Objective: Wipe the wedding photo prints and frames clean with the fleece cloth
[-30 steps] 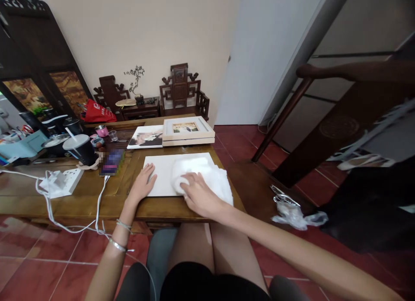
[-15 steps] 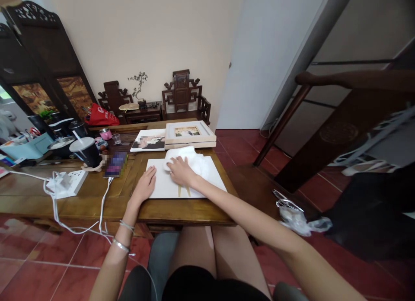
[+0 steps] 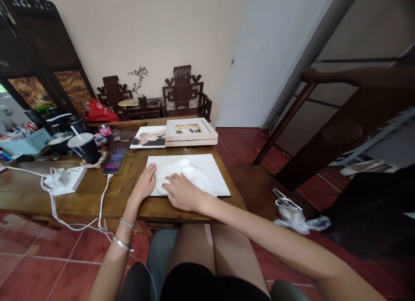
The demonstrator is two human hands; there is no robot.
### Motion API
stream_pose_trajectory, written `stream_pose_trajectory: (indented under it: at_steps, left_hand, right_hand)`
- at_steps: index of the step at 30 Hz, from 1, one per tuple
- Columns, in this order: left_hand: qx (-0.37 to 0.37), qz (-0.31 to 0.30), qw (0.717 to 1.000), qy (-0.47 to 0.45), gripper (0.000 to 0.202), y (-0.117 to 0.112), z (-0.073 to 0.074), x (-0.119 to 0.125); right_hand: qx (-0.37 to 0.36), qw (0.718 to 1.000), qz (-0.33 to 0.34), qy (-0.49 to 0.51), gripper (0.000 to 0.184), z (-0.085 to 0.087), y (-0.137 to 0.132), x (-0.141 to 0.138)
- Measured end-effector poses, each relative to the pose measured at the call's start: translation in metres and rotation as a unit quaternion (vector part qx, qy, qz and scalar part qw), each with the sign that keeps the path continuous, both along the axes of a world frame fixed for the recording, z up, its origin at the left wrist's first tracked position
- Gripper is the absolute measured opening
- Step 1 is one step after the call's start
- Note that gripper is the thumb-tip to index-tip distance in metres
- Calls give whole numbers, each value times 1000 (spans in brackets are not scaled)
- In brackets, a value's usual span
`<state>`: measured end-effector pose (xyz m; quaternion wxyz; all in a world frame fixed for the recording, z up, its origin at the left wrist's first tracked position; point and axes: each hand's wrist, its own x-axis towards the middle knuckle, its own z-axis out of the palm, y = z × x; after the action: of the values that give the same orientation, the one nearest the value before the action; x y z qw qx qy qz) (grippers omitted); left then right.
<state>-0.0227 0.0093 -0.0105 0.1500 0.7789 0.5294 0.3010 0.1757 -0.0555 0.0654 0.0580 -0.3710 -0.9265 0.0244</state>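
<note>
A flat white board [image 3: 218,177] lies on the wooden table in front of me. My left hand [image 3: 145,182] rests flat on the board's left edge, fingers stretched out and holding nothing. With curved fingers, my right hand [image 3: 183,193] grips a bunched white cloth [image 3: 191,169] and presses it onto the board near the front edge. Part of the cloth is under my palm and blurred by motion. Behind the board, a pale picture frame [image 3: 191,139] holding a small picture lies beside a photo panel [image 3: 149,137].
To the left are a plugged-in phone [image 3: 116,161], a white power strip [image 3: 74,180] with trailing cables, and a dark cup with a straw [image 3: 84,149]. A light blue organizer [image 3: 29,141] stands farther left. A wooden chair [image 3: 282,123] is at the right, with a plastic bag [image 3: 293,219] on its seat.
My right hand has moved the cloth toward me, over the golden marks at the board's front. The board's upper part now shows bare. My left hand has stayed in place.
</note>
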Motion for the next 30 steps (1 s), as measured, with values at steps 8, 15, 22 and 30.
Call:
stream_pose_trajectory:
  at_steps: [8, 15, 22, 30]
  left_hand:
    - [6, 20, 998, -67, 48, -2, 9, -2]
    - [7, 50, 993, -109, 58, -5, 15, -4]
    - [-8, 30, 999, -44, 50, -9, 10, 10]
    - [15, 11, 1000, 15, 45, -8, 11, 7]
  right_hand:
    - [23, 993, -102, 46, 39, -13, 58, -40]
    - [5, 997, 70, 29, 24, -6, 17, -23]
    - [-8, 1000, -25, 4, 25, 7, 36, 18]
    - [13, 996, -83, 26, 27, 2, 107, -36]
